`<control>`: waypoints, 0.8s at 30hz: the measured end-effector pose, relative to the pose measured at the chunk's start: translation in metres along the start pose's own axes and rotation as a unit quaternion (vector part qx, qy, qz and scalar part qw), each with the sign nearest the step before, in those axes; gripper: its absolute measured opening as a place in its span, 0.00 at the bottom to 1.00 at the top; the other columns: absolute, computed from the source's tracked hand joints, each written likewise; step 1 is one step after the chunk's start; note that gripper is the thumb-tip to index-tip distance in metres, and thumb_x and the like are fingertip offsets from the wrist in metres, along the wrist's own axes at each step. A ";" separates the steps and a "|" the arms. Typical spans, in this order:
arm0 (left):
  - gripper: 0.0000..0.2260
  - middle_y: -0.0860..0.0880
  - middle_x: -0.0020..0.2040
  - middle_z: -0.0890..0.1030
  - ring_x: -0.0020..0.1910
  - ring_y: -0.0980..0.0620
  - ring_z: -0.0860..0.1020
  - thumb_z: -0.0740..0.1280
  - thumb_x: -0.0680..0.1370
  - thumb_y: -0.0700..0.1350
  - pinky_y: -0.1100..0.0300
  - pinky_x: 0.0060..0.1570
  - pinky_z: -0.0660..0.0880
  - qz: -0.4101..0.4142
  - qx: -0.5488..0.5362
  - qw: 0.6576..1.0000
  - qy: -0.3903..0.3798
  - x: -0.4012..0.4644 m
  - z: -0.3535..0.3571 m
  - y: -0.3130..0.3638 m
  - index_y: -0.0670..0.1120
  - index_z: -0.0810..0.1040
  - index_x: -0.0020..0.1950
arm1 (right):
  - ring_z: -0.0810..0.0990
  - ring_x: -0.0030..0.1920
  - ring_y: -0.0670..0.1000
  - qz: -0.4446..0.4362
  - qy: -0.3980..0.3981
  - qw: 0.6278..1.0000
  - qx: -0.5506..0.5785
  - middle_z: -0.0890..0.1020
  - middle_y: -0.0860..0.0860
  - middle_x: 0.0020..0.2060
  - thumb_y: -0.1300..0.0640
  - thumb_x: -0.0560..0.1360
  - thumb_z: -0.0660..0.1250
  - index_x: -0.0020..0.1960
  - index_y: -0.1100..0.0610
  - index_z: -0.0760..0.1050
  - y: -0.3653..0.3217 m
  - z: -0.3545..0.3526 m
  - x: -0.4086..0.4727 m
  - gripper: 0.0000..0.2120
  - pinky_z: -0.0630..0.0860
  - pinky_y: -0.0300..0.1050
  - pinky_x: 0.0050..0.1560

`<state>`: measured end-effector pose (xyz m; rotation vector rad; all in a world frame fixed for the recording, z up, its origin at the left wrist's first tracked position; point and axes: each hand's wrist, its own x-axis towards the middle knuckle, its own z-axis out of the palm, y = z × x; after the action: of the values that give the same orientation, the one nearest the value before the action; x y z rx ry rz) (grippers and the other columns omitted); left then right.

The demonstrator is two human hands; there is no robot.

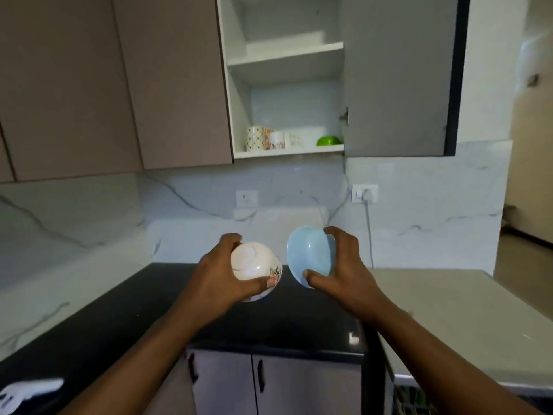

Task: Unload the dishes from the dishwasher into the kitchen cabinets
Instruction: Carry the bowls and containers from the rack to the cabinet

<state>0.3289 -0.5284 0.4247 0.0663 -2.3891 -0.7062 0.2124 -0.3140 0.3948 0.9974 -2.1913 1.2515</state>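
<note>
Hands at frame centre, one bowl in each, held over the black surface (269, 319).

Left hand (218, 280) grips a white bowl (254, 266) with a floral rim, its base turned toward the camera, thumb curled under it. Right hand (344, 265) clamps a blue bowl (308, 254) tilted on edge, thumb on the near rim, fingers (335, 232) over the far side. The bowls sit just beside each other, apart. Above, at upper centre, an open cabinet (287, 61) holds mugs (266, 138) and a green bowl (329, 141) on its bottom shelf; its door (395, 76) hangs open to the right.
</note>
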 end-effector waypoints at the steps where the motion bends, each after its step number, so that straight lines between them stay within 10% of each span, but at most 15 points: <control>1: 0.33 0.57 0.56 0.72 0.54 0.55 0.72 0.77 0.63 0.60 0.65 0.45 0.74 0.008 -0.005 1.000 0.014 0.012 -0.007 -0.002 0.56 0.66 0.63 | 0.67 0.61 0.46 -0.004 0.010 1.000 -0.007 0.59 0.43 0.65 0.43 0.66 0.74 0.69 0.44 0.54 -0.002 -0.001 0.014 0.40 0.76 0.45 0.56; 24: 0.30 0.51 0.54 0.78 0.49 0.52 0.77 0.76 0.62 0.64 0.55 0.43 0.79 0.162 0.022 0.984 0.074 0.483 0.071 -0.020 0.51 0.72 0.57 | 0.69 0.62 0.60 -0.042 0.073 0.962 -0.259 0.63 0.58 0.65 0.46 0.69 0.72 0.73 0.52 0.58 0.124 -0.048 0.467 0.38 0.70 0.50 0.60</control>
<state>-0.0997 -0.6168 0.6425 -0.2385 -2.2020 -0.4778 -0.1856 -0.4061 0.6569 0.7460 -2.1651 0.6311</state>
